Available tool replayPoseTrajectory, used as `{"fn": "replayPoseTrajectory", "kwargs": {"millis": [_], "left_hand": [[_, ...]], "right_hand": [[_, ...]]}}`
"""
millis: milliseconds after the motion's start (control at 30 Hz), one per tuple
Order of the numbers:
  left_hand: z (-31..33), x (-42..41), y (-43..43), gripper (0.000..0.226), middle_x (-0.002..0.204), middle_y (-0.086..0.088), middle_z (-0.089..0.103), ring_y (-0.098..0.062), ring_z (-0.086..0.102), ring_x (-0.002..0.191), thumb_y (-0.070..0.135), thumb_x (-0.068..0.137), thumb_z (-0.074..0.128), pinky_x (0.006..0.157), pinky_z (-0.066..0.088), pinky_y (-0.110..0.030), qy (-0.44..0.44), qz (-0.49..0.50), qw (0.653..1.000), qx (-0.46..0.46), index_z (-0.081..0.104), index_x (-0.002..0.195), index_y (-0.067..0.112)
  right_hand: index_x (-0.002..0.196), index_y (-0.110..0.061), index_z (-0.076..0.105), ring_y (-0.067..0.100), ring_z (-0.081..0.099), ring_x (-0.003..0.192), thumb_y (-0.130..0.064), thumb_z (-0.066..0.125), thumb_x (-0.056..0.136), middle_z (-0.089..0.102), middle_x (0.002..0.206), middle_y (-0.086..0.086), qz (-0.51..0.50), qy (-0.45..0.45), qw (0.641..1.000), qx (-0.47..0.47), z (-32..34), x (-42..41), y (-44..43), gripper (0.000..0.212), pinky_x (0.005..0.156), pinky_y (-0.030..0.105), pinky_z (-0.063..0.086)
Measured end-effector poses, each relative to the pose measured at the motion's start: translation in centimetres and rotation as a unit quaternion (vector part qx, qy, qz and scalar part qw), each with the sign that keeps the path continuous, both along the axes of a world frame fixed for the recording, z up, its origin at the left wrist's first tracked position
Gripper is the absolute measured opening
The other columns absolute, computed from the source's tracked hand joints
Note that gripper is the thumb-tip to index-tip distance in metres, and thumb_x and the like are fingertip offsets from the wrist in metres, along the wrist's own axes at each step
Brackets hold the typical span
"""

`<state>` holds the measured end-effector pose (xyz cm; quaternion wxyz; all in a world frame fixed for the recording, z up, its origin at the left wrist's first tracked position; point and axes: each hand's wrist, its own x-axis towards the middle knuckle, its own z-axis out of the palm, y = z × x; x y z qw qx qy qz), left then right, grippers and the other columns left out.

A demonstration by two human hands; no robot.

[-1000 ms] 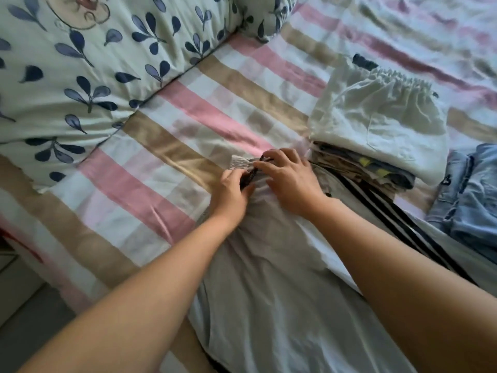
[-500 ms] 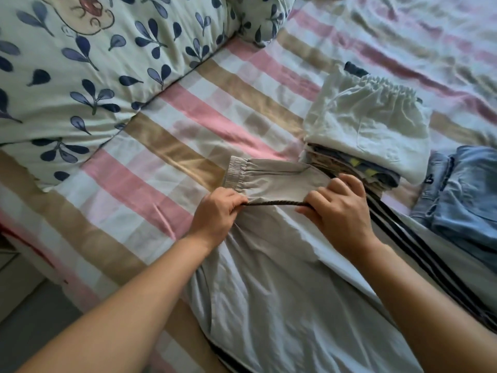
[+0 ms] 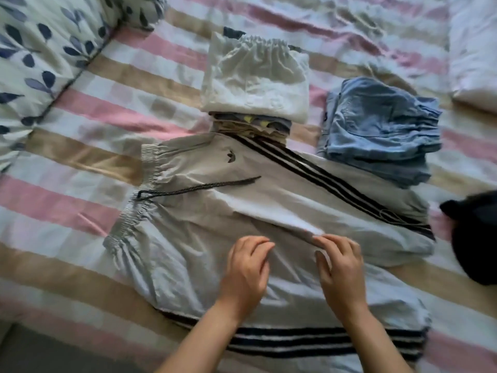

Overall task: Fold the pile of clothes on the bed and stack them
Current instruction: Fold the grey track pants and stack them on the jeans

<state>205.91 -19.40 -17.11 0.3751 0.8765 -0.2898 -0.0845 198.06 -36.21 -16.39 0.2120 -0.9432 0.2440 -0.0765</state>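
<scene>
On the bed, grey pants lengthwise left-right, waistband leftward.

Grey track pants with black side stripes lie spread across the striped bed, with the black drawstring loose by the waistband. Both hands rest on the fabric: the left hand with bent fingers, the right hand with its fingertips at a raised crease. Beyond the pants, white shorts top a folded stack, and folded denim lies just beside it.
</scene>
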Motion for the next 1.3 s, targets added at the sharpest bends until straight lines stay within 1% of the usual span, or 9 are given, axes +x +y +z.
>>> {"fn": "replayPoseTrajectory", "kwargs": {"millis": [100, 267, 367, 467, 600, 800, 1000, 1167, 1300], "left_hand": [[-0.6, -4.3, -3.7, 0.023, 0.096, -0.005, 0.065, -0.02, 0.057, 0.094, 0.007, 0.076, 0.056, 0.079, 0.05, -0.031, 0.024, -0.078, 0.997, 0.019, 0.067, 0.096, 0.008], [-1.3, -9.5, -8.9, 0.013, 0.09, -0.003, 0.065, -0.025, 0.063, 0.085, 0.012, 0.077, 0.061, 0.071, 0.052, -0.029, 0.025, -0.156, 0.986, 0.046, 0.067, 0.089, 0.012], [-1.3, -12.2, -11.5, 0.03, 0.092, 0.003, 0.064, -0.02, 0.063, 0.087, 0.024, 0.063, 0.077, 0.072, 0.05, -0.025, 0.007, -0.215, 0.973, 0.079, 0.066, 0.092, 0.019], [-1.4, -14.3, -13.2, 0.052, 0.092, 0.009, 0.064, -0.014, 0.063, 0.086, 0.043, 0.045, 0.083, 0.073, 0.05, -0.022, -0.005, -0.248, 0.955, 0.162, 0.066, 0.091, 0.027], [-2.2, -15.6, -14.4, 0.028, 0.077, 0.009, 0.063, -0.016, 0.062, 0.073, 0.025, 0.05, 0.085, 0.061, 0.047, -0.024, -0.063, -0.215, 0.954, 0.201, 0.066, 0.07, 0.025], [-2.0, -18.2, -15.8, 0.016, 0.084, 0.002, 0.066, -0.021, 0.063, 0.079, 0.012, 0.065, 0.078, 0.064, 0.049, -0.025, -0.025, -0.241, 0.964, 0.108, 0.067, 0.076, 0.016], [-1.9, -22.9, -19.2, 0.035, 0.115, -0.007, 0.063, -0.026, 0.058, 0.107, 0.02, 0.078, 0.063, 0.084, 0.049, -0.034, 0.022, -0.358, 0.926, 0.12, 0.064, 0.112, 0.013], [-2.5, -22.9, -19.2, 0.04, 0.114, 0.005, 0.066, -0.017, 0.063, 0.104, 0.031, 0.066, 0.073, 0.08, 0.053, -0.032, -0.036, -0.335, 0.925, 0.177, 0.068, 0.106, 0.029], [-2.8, -21.6, -18.2, 0.046, 0.115, 0.005, 0.065, -0.017, 0.063, 0.105, 0.033, 0.059, 0.078, 0.081, 0.053, -0.032, -0.065, -0.342, 0.912, 0.216, 0.067, 0.104, 0.03]], "right_hand": [[0.101, -0.007, 0.069, 0.037, 0.057, 0.095, -0.008, 0.056, 0.077, 0.066, 0.1, 0.011, -0.073, 0.019, 0.997, 0.011, -0.8, -4.6, -1.8, 0.027, 0.083, 0.043, 0.045], [0.099, -0.006, 0.07, 0.04, 0.058, 0.093, -0.011, 0.057, 0.072, 0.065, 0.101, 0.016, -0.173, 0.017, 0.985, -0.001, -1.8, -10.6, -5.2, 0.03, 0.085, 0.034, 0.032], [0.108, -0.003, 0.065, 0.041, 0.054, 0.102, -0.017, 0.055, 0.081, 0.061, 0.111, 0.021, -0.293, 0.024, 0.956, 0.014, -2.2, -13.8, -7.1, 0.032, 0.089, 0.038, 0.03], [0.12, 0.0, 0.055, 0.037, 0.049, 0.112, -0.021, 0.055, 0.092, 0.056, 0.119, 0.023, -0.39, 0.055, 0.907, 0.151, -2.9, -16.1, -8.0, 0.035, 0.096, 0.04, 0.034], [0.107, -0.005, 0.061, 0.03, 0.059, 0.099, -0.022, 0.063, 0.086, 0.066, 0.104, 0.014, -0.397, 0.045, 0.869, 0.292, -3.4, -17.1, -8.0, 0.027, 0.075, 0.029, 0.041], [0.097, -0.001, 0.058, 0.035, 0.06, 0.087, -0.014, 0.054, 0.092, 0.065, 0.094, 0.021, -0.41, 0.021, 0.887, 0.211, -2.7, -20.9, -10.3, 0.015, 0.069, 0.035, 0.04], [0.094, -0.004, 0.058, 0.02, 0.048, 0.07, -0.013, 0.054, 0.091, 0.065, 0.087, 0.017, -0.438, -0.005, 0.89, 0.129, -2.6, -26.4, -14.5, 0.01, 0.061, 0.029, 0.03], [0.118, -0.01, 0.049, 0.025, 0.056, 0.09, -0.022, 0.054, 0.092, 0.059, 0.112, 0.012, -0.41, 0.054, 0.899, 0.141, -3.6, -26.7, -15.4, 0.03, 0.066, 0.029, 0.037], [0.125, -0.009, 0.048, 0.033, 0.05, 0.101, -0.013, 0.06, 0.086, 0.051, 0.117, 0.018, -0.422, 0.107, 0.895, 0.102, -3.4, -25.5, -14.4, 0.041, 0.071, 0.032, 0.039]]}}
